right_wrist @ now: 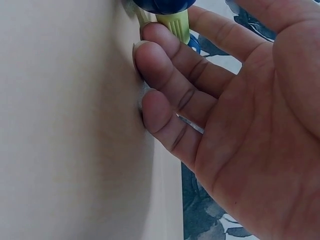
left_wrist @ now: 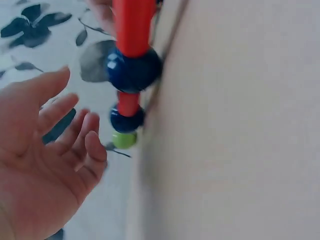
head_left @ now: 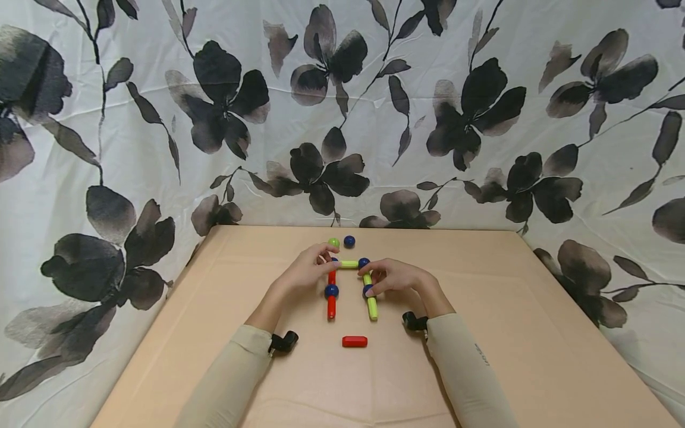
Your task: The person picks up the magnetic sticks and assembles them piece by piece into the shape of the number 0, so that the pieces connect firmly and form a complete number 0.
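Observation:
A U-shaped chain of rods and blue balls lies on the table. Its left side has red rods [head_left: 332, 307] and a blue ball [head_left: 331, 291]; a light-green rod [head_left: 349, 264] spans the top. My left hand [head_left: 304, 268] is beside the upper left corner, fingers relaxed; the left wrist view shows it apart from the red rods [left_wrist: 134, 25]. On the right side, my right hand [head_left: 398, 277] holds the chain between thumb and index finger, around a green rod [head_left: 367, 279] between an upper blue ball [head_left: 364, 262] and a lower one. Its other fingers are loosely bent near the tabletop.
A loose red rod [head_left: 354, 342] lies nearer me, below the chain's open end. Beyond the chain sit a green ball [head_left: 334, 242] and a blue ball [head_left: 349, 242], close to the table's [head_left: 455, 241] far edge. Floral cloth [head_left: 385, 119] hangs behind.

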The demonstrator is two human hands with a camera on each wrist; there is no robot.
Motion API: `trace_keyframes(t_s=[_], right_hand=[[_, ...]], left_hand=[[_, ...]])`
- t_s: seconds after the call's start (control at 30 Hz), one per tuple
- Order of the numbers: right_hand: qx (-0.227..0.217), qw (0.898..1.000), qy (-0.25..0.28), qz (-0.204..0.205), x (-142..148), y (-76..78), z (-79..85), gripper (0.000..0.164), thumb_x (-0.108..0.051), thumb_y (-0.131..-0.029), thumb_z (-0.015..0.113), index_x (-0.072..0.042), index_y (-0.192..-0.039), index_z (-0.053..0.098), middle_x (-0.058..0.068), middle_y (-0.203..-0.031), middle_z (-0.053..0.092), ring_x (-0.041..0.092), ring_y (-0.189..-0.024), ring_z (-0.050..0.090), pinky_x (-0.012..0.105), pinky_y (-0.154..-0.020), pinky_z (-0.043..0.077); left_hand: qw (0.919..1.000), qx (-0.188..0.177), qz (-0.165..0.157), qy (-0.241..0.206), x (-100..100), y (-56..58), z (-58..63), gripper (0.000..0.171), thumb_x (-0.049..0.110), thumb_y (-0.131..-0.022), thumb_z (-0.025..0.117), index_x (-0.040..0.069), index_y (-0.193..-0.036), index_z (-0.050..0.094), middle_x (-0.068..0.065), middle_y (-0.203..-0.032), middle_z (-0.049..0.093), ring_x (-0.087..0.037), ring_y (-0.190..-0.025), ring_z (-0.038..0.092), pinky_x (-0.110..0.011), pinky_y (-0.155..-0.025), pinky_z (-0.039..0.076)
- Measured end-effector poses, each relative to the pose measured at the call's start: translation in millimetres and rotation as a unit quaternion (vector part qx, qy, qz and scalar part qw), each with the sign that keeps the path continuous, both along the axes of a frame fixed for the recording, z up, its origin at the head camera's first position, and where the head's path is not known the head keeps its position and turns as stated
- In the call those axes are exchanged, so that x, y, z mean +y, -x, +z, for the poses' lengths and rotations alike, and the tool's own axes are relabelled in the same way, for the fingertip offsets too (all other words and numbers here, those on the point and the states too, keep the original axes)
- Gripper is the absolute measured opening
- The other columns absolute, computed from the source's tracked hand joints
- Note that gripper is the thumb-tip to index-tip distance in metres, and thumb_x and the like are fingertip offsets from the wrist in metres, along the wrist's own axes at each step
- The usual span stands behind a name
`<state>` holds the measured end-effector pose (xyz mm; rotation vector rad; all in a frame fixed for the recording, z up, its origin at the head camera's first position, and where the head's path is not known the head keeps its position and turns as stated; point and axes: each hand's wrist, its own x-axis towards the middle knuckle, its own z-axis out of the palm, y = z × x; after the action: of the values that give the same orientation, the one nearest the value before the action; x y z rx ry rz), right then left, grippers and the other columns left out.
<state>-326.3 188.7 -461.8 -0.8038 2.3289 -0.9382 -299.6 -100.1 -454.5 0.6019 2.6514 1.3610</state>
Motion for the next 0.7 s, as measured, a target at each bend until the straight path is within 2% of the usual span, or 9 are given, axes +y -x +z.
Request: trace_keyframes(t_s=[0.1,0.17,0.27,0.43,0.6,0.7], right_hand=[[0.002,1.0,0.003,0.0,-0.4,1.0,-0.6,0.051,-0.029,-0.09,0.083,-0.016,-0.137,0.066,0.006,-0.098,0.058,0.023,-0.094,0.052,0.033,-0.074,0.043],[-0.001,1.0,0.002,-0.001,-0.7,0.7,0.1,0.051,-0.03,-0.09,0.083,-0.017,-0.137,0.066,0.006,-0.099,0.058,0.023,-0.095,0.052,0.033,-0.075,0.043],[-0.003,1.0,0.001,-0.003,-1.3,0.2,1.2,0.052,-0.03,-0.09,0.083,-0.017,-0.137,0.066,0.006,-0.1,0.058,0.024,-0.096,0.052,0.033,-0.075,0.043],[0.004,1.0,-0.002,-0.004,-1.2,0.2,2.1,0.052,-0.031,-0.09,0.083,-0.017,-0.137,0.066,0.005,-0.099,0.059,0.023,-0.096,0.053,0.033,-0.076,0.044],[0.004,1.0,0.0,-0.001,1.3,0.2,0.8,0.05,-0.031,-0.091,0.082,-0.018,-0.137,0.068,0.004,-0.096,0.061,0.021,-0.093,0.055,0.032,-0.075,0.044],[0.008,1.0,0.008,-0.009,3.5,-0.3,3.3,0.044,-0.031,-0.093,0.079,-0.017,-0.134,0.071,0.005,-0.094,0.068,0.022,-0.089,0.059,0.032,-0.076,0.046]], left_hand=[[0.9996,0.001,0.026,-0.009,-3.7,7.0,-9.0,0.044,0.031,-0.103,0.067,0.014,-0.143,0.058,-0.016,-0.134,0.057,-0.03,-0.113,0.058,-0.045,-0.095,0.051],[0.9994,-0.002,0.034,-0.009,-5.8,11.4,-16.2,0.047,0.031,-0.103,0.066,0.012,-0.145,0.057,-0.018,-0.139,0.055,-0.032,-0.119,0.058,-0.05,-0.101,0.05],[0.9992,-0.006,0.039,-0.011,-7.1,17.8,-25.5,0.046,0.029,-0.103,0.067,0.011,-0.144,0.057,-0.017,-0.135,0.06,-0.032,-0.119,0.061,-0.051,-0.103,0.05],[0.999,-0.006,0.043,-0.01,-4.6,25.2,-34.2,0.042,0.029,-0.103,0.068,0.011,-0.14,0.064,-0.009,-0.123,0.068,-0.027,-0.11,0.061,-0.045,-0.101,0.049],[0.9985,-0.003,0.055,-0.004,-1.8,24.9,-37.2,0.037,0.029,-0.102,0.069,0.01,-0.134,0.069,-0.006,-0.119,0.069,-0.025,-0.106,0.06,-0.043,-0.099,0.049],[0.9981,-0.01,0.061,-0.004,-1.9,22.9,-37.1,0.037,0.029,-0.102,0.069,0.011,-0.134,0.068,-0.007,-0.116,0.069,-0.025,-0.105,0.059,-0.042,-0.097,0.049]])
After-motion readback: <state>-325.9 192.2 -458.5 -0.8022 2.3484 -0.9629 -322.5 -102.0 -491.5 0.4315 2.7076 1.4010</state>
